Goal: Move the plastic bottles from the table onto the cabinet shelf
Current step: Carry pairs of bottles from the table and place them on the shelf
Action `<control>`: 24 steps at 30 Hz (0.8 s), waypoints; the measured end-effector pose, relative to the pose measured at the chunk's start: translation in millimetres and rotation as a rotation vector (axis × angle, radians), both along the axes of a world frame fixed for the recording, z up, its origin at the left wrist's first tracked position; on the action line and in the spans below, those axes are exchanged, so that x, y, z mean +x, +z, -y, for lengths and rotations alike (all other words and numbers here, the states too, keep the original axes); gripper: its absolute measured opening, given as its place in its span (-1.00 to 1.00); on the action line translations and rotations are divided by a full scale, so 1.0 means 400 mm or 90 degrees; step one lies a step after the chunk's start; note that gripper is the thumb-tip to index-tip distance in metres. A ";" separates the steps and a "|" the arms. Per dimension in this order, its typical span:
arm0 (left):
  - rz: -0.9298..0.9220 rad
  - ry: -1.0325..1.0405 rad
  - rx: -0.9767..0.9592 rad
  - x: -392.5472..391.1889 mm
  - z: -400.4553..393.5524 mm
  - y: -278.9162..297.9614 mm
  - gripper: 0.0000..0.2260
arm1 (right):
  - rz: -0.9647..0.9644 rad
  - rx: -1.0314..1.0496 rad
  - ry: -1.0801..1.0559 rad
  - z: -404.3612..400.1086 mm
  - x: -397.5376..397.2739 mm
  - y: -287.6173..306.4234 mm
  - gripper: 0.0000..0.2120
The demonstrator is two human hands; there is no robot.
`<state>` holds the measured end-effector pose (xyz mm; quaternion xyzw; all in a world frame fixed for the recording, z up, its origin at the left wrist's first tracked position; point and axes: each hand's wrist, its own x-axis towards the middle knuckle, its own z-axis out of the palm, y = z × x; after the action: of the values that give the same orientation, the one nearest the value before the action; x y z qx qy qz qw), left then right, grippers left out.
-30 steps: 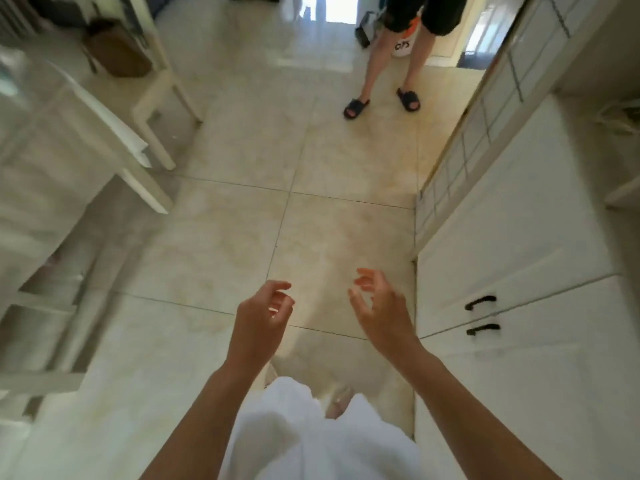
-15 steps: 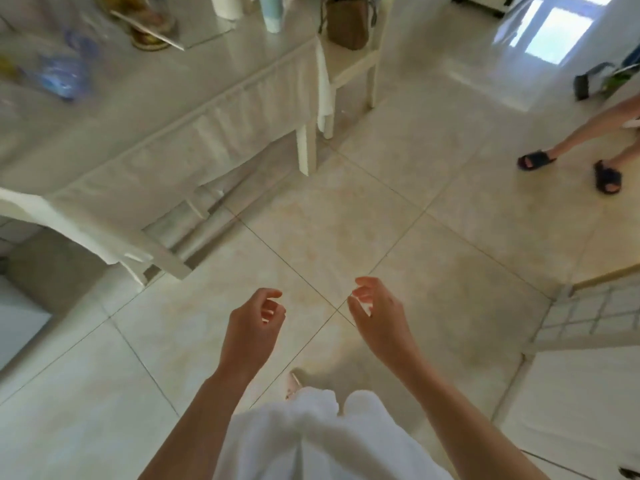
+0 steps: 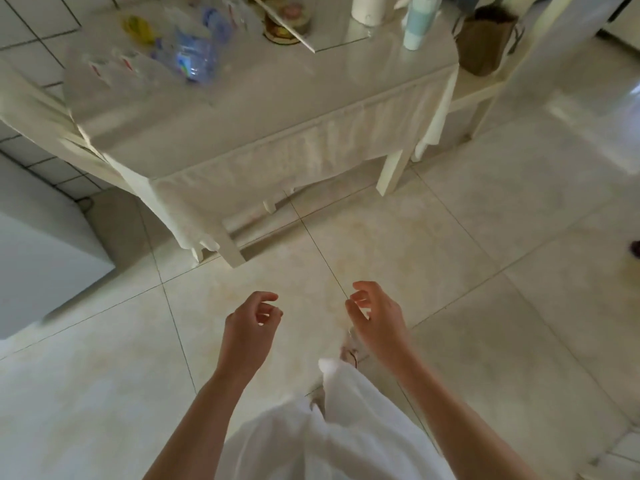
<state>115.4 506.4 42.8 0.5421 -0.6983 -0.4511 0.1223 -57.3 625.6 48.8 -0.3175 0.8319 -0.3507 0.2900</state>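
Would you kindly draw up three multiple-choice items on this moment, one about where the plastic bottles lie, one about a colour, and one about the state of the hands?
1. Where are the plastic bottles?
A. On the floor by the feet
B. On the table's far left part
C. In the left hand

2. What colour is the tall cup near the table's right edge?
A. Red
B. Black
C. Pale blue-green

3. What do the left hand and right hand hold?
A. Nothing
B. One bottle each
C. A bag between them

Answers:
1 B: the clear bottles lie blurred on the table, far from both hands.
2 C: its body shows light blue-green.
3 A: both hands hang over the floor with loosely curled, empty fingers.
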 end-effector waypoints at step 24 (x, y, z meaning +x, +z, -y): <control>-0.040 0.126 -0.024 -0.502 0.683 0.062 -0.88 | -0.037 -0.029 0.214 0.832 -0.508 0.019 -0.71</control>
<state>-85.3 233.0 67.7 0.5915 -0.6453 -0.4408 0.1984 -260.6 292.8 56.4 -0.4684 0.7669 -0.3072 0.3132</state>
